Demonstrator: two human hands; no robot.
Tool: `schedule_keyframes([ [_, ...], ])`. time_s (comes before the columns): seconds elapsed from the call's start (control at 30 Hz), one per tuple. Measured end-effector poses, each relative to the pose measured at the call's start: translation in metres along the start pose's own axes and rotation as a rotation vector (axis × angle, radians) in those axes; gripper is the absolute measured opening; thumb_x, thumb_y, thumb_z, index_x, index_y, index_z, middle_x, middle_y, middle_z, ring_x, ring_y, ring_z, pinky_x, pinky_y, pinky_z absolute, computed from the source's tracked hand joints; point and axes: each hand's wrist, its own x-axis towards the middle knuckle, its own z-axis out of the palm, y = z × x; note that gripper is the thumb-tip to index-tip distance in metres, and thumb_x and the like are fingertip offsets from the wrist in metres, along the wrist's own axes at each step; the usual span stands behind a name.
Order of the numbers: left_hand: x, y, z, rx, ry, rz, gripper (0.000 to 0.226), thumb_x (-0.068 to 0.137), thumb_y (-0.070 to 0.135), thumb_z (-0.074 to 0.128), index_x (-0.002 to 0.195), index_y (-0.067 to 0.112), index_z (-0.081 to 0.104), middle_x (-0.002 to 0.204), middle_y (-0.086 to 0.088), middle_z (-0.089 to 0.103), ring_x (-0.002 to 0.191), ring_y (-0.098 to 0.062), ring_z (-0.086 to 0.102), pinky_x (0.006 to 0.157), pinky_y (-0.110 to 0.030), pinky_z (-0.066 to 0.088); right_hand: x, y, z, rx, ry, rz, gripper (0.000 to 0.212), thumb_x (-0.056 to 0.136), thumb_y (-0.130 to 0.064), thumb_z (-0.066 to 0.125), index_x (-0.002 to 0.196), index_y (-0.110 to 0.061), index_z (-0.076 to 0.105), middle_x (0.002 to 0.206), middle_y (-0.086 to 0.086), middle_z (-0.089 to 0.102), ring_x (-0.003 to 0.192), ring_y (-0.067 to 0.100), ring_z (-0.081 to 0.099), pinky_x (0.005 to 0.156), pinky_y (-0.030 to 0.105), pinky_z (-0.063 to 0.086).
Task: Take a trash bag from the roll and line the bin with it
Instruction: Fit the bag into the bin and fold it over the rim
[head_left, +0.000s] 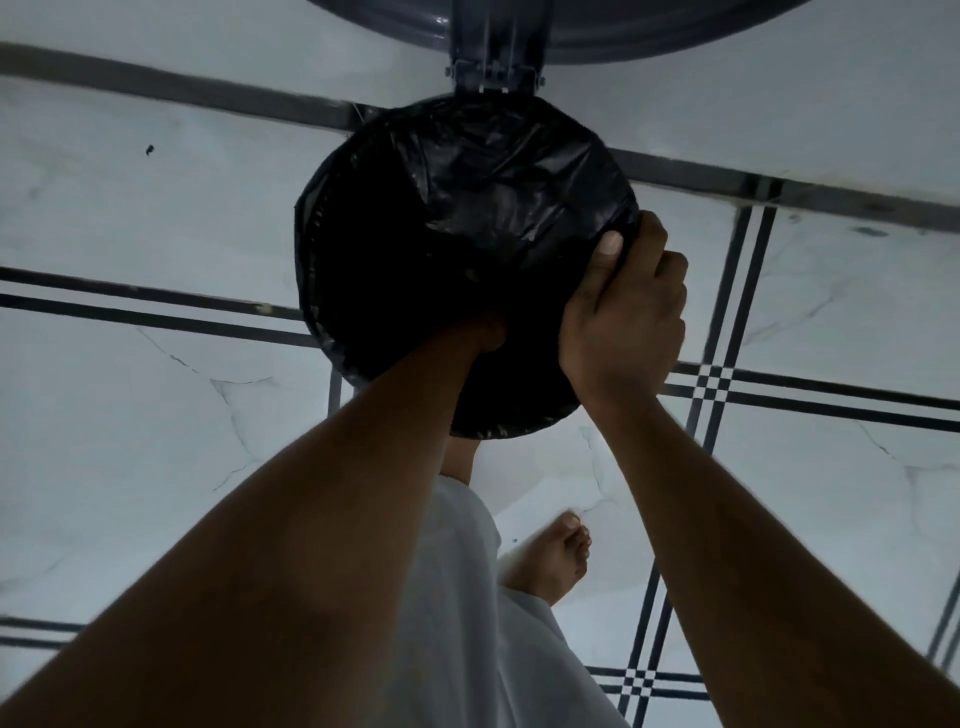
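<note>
A round bin stands on the floor below me, its mouth covered by a black trash bag (467, 208) folded over the rim all around. The bin's grey lid (571, 26) is flipped up at the top of the view on its hinge (493, 73). My right hand (623, 312) grips the bag's edge over the rim on the right side, thumb pressed on the plastic. My left hand (485, 332) reaches down into the bag at the near side; its fingers are hidden in the dark interior. No roll of bags is in view.
The floor (156, 208) is white marble-look tile with dark stripe borders. My bare foot (558, 561) and a white garment (467, 597) are just below the bin, close to its near edge.
</note>
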Motion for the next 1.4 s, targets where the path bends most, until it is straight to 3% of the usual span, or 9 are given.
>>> schedule_keyframes([
  [0.23,-0.101,0.005,-0.061,-0.044,-0.075,0.111,0.041,0.112,0.017,0.046,0.149,0.003,0.059,0.152,-0.021,0.059,0.140,-0.036,0.056,0.113,-0.038,0.043,0.007,-0.007,-0.020,0.032,-0.271,0.056,0.056,0.117,-0.055,0.028,0.162,-0.022,0.039,0.137,0.017,0.057,0.123,0.041,0.060,0.099,0.055,0.046],
  [0.33,-0.144,-0.010,-0.087,-0.205,0.060,0.120,0.028,0.104,0.018,0.056,0.121,0.015,0.078,0.115,-0.010,0.080,0.106,-0.030,0.077,0.094,-0.042,0.064,0.015,-0.013,-0.033,0.071,-0.407,0.116,0.058,0.116,-0.059,0.024,0.165,-0.028,0.035,0.146,0.017,0.054,0.136,0.042,0.054,0.111,0.060,0.042],
  [0.4,-0.163,-0.025,-0.098,-0.356,0.375,0.106,0.019,0.098,0.029,0.059,0.101,0.023,0.077,0.090,-0.001,0.080,0.083,-0.023,0.077,0.081,-0.039,0.064,0.018,-0.016,-0.040,0.116,-0.428,0.166,0.061,0.117,-0.059,0.024,0.169,-0.029,0.033,0.155,0.017,0.052,0.145,0.041,0.048,0.118,0.060,0.039],
  [0.5,-0.180,-0.048,-0.117,-0.399,0.914,0.073,0.037,0.098,0.048,0.064,0.127,0.024,0.061,0.120,-0.001,0.068,0.104,-0.020,0.065,0.083,-0.034,0.048,0.021,-0.017,-0.047,0.264,-0.344,0.207,0.066,0.116,-0.059,0.029,0.171,-0.021,0.036,0.159,0.012,0.056,0.151,0.034,0.049,0.125,0.055,0.039],
  [0.6,-0.163,-0.074,-0.137,-0.436,0.760,-0.014,0.047,0.096,0.057,0.069,0.132,0.027,0.064,0.132,-0.001,0.067,0.121,-0.022,0.065,0.093,-0.037,0.051,0.021,-0.019,-0.051,0.390,-0.287,0.267,0.060,0.115,-0.058,0.040,0.161,-0.020,0.053,0.138,-0.002,0.069,0.139,0.022,0.062,0.120,0.045,0.048],
  [0.73,-0.135,-0.098,-0.164,-0.783,0.538,0.026,0.022,0.098,0.037,0.078,0.081,0.024,0.074,0.086,0.004,0.075,0.087,-0.017,0.072,0.081,-0.031,0.056,0.028,-0.025,-0.052,0.461,-0.270,0.358,0.032,0.110,-0.044,0.064,0.130,-0.023,0.078,0.115,-0.011,0.077,0.113,0.013,0.072,0.111,0.040,0.057],
  [0.93,-0.111,-0.110,-0.182,-1.078,0.154,0.023,0.017,0.107,0.029,0.065,0.093,0.024,0.073,0.094,0.005,0.071,0.086,-0.015,0.066,0.090,-0.035,0.055,0.050,-0.032,-0.056,0.788,-0.328,0.804,0.021,0.098,-0.042,0.085,0.091,-0.021,0.086,0.092,-0.002,0.085,0.099,0.025,0.080,0.100,0.047,0.066],
  [1.13,-0.086,-0.102,-0.173,-1.099,0.114,-0.047,0.022,0.107,0.034,0.067,0.102,0.014,0.075,0.084,0.003,0.071,0.080,-0.013,0.065,0.086,-0.035,0.055,0.073,-0.032,-0.061,0.728,-0.452,0.982,0.039,0.097,-0.046,0.085,0.115,-0.013,0.077,0.103,0.000,0.080,0.083,0.015,0.074,0.064,0.029,0.058],
  [1.4,-0.069,-0.104,-0.166,-1.003,0.130,-0.161,0.010,0.101,0.007,0.063,0.097,0.007,0.072,0.091,-0.011,0.066,0.088,-0.022,0.064,0.080,-0.036,0.054,0.080,-0.029,-0.053,0.678,-0.537,0.971,0.036,0.100,-0.049,0.080,0.114,-0.016,0.076,0.100,-0.002,0.078,0.084,0.014,0.071,0.084,0.033,0.063],
])
